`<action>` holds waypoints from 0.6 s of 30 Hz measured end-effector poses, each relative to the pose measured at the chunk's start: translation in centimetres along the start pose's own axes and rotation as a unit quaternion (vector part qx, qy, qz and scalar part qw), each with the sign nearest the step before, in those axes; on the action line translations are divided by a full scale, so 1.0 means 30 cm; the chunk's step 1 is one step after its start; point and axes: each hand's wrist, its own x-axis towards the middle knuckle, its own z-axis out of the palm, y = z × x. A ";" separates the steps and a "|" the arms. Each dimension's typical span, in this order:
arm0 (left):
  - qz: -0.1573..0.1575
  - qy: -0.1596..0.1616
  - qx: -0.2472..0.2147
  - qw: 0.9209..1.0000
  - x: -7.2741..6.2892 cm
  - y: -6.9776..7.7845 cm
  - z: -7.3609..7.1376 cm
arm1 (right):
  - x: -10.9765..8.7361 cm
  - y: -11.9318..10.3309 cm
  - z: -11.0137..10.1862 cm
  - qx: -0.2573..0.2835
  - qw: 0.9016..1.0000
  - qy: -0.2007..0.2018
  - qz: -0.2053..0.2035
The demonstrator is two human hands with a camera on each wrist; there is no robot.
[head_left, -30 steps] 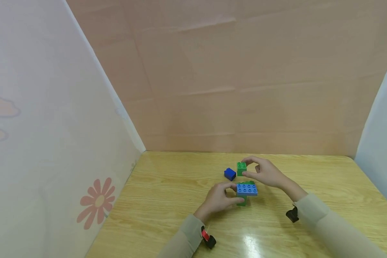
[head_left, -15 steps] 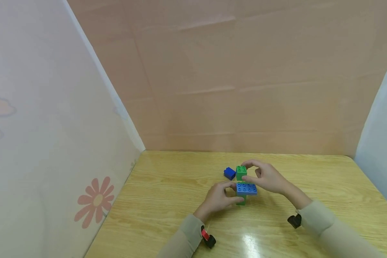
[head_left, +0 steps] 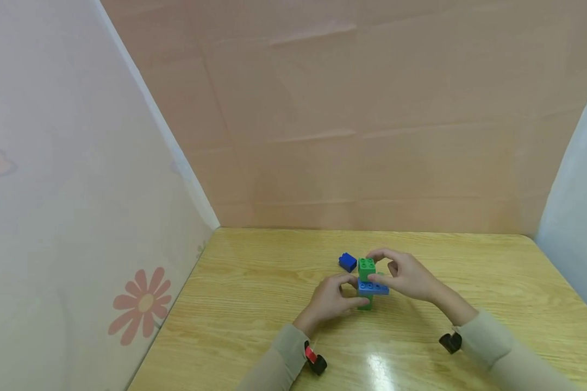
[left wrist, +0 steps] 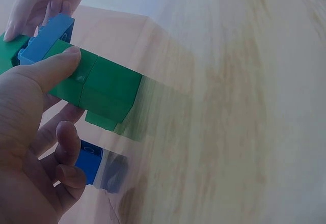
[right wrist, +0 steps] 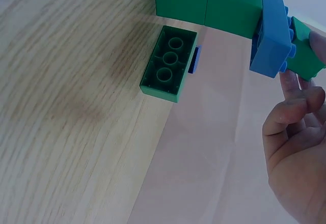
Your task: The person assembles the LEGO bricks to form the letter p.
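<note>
My left hand (head_left: 329, 298) grips a stack of green bricks (left wrist: 109, 86) between thumb and fingers. A light blue brick (right wrist: 272, 35) with two rows of studs caps that stack and overhangs it to the right. With thumb and fingertips my right hand (head_left: 413, 276) pinches a small green brick (head_left: 366, 269) over the left part of the light blue brick. In the right wrist view this small brick meets the blue studs at a slight tilt; how firmly it sits, I cannot tell.
Behind the stack a dark blue brick (head_left: 348, 262) lies tipped over on the wooden table (head_left: 244, 304). A longer green brick (right wrist: 168, 63) lies on its side, hollow underside showing. Paper-like walls stand at the back (head_left: 303, 163), left and right.
My right hand has come down and nearer with the small green brick, from behind the light blue brick to above its left part. The left hand has stayed in place.
</note>
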 end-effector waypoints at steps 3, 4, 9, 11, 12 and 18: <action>0.001 0.000 0.002 1.000 0.000 0.002 -0.002 | -0.008 -0.008 0.002 0.003 1.000 -0.003 0.001; 0.000 0.000 0.003 1.000 0.001 0.003 -0.003 | -0.011 -0.009 0.003 0.006 1.000 -0.003 0.002; -0.002 0.000 0.006 1.000 0.000 0.006 -0.005 | -0.022 -0.015 0.009 0.010 1.000 -0.005 -0.003; -0.002 0.000 0.006 1.000 0.000 0.008 -0.005 | -0.026 -0.015 0.012 0.009 1.000 -0.006 -0.010; -0.003 0.000 0.007 1.000 0.000 0.009 -0.006 | -0.029 -0.015 0.013 0.008 1.000 -0.007 -0.014; -0.006 -0.002 0.002 1.000 -0.001 0.013 -0.007 | -0.037 -0.015 0.018 0.000 0.999 0.005 -0.043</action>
